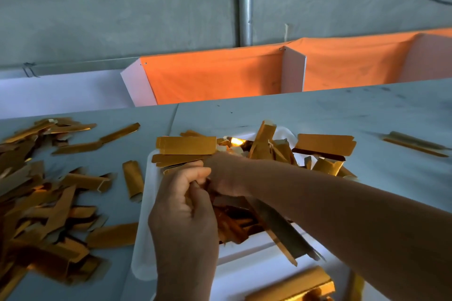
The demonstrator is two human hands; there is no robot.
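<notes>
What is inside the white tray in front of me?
The white tray holds a heap of gold card strips, some jutting over its rim. The left hand and right hand cover the middle, so what lies beneath them is hidden.

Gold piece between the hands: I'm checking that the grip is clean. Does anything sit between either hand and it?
Nothing visible does. The left hand grips the gold piece directly over the white tray. The right hand meets it there, though its fingertips are hidden behind the hand.
</notes>
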